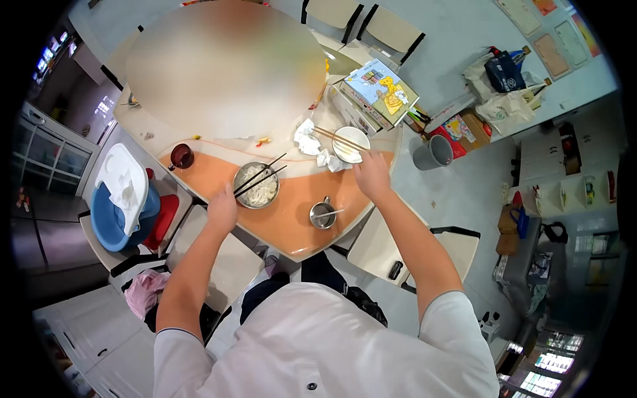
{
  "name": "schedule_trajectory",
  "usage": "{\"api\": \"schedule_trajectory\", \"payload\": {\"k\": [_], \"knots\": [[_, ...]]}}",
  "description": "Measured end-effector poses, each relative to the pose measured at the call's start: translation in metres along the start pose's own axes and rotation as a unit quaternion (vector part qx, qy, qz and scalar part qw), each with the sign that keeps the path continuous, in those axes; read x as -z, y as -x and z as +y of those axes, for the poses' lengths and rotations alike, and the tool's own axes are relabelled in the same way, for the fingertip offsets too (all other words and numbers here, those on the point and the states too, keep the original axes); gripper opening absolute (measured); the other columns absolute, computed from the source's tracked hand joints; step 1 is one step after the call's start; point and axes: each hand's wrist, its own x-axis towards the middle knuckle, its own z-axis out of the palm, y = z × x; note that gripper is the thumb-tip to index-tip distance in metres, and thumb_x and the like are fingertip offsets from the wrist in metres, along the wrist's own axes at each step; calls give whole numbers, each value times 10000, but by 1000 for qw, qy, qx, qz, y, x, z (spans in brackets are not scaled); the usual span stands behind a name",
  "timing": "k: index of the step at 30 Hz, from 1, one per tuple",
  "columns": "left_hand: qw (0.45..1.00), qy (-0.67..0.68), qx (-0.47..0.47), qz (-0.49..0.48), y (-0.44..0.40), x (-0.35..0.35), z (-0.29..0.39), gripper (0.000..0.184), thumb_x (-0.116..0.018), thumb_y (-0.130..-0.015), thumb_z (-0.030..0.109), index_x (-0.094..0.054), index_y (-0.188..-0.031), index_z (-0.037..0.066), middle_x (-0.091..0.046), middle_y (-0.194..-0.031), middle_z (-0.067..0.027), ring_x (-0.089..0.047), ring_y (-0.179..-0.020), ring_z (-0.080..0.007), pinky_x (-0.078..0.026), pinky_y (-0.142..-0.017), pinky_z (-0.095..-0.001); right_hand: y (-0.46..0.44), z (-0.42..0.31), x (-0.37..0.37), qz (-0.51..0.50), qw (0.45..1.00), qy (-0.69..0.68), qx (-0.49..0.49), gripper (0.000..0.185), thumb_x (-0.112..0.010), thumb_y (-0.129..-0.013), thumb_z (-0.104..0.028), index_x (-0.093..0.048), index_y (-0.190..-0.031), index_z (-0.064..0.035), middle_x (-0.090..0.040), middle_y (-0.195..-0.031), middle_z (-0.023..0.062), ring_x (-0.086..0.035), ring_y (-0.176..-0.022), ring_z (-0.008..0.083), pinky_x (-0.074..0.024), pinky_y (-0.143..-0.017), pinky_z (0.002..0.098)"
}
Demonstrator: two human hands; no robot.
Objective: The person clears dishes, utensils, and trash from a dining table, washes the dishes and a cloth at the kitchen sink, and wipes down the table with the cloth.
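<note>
My left hand (223,208) is closed on the left rim of a metal bowl (277,197) that holds white food. A pair of dark chopsticks (264,174) lies across that bowl, their left ends close to my fingers. On the right, my right hand (372,176) grips the near edge of a small white bowl (346,153); its fingertips are partly hidden. Light wooden chopsticks (326,133) rest across the white bowl. Crumpled white tissues (306,137) lie beside it. Between my arms stands a metal cup (323,214) with a utensil in it.
A dark red cup (182,156) stands at the left of the table (295,229). Boxes (378,95) are stacked at the right edge, with a grey bin (433,153) beyond. Chairs (381,249) flank me, and a blue-and-white high chair (123,199) is at left. The far tabletop is blurred.
</note>
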Motion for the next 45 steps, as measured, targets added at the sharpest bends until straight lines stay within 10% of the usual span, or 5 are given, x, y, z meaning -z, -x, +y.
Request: {"api": "schedule_trajectory", "payload": {"k": [10,16,25,31,45], "knots": [[936,322,93,112,42,45,90,267,-439,-1037,193,-618,-1023,-5,-629,-799,-147,-627,-721,-272,-490,-666,-406,-68,32,-24,-105,989,-95,31,132,-584,-921,-142,-649,-875,-37,-677,-826,93,-620,-794,303,-474,-695,423],[691,698,99,-159,33,70,267,174,-434,-1034,223,-512,-1020,68,-496,-662,-5,-484,-559,-101,-398,-492,-273,-33,-56,48,-317,714,-597,-180,296,-623,-1001,-285,-585,-813,-59,-489,-661,-48,-440,-602,35,-369,-511,252],[810,514,282,-25,34,18,162,253,-577,-988,211,-679,-1013,-19,-661,-813,-127,-627,-730,-164,-516,-709,-315,-32,51,23,-155,824,-486,-247,286,-601,-1006,-247,-606,-848,-9,-565,-699,-10,-499,-633,62,-423,-565,254],[943,227,-65,234,-95,39,218,527,-812,-778,326,-639,-1147,-7,-561,-1226,-241,-575,-1040,-355,-506,-875,-443,-20,31,16,-116,895,-359,-238,188,-687,-932,-172,-656,-955,13,-608,-754,12,-521,-684,78,-447,-615,263],[965,183,-172,68,-142,-70,202,262,-646,-846,104,-649,-1083,-7,-568,-1173,-200,-522,-1139,-364,-468,-978,-408,13,53,3,34,878,-365,-309,178,-678,-949,-159,-592,-972,-5,-602,-858,12,-543,-777,88,-462,-713,253]]}}
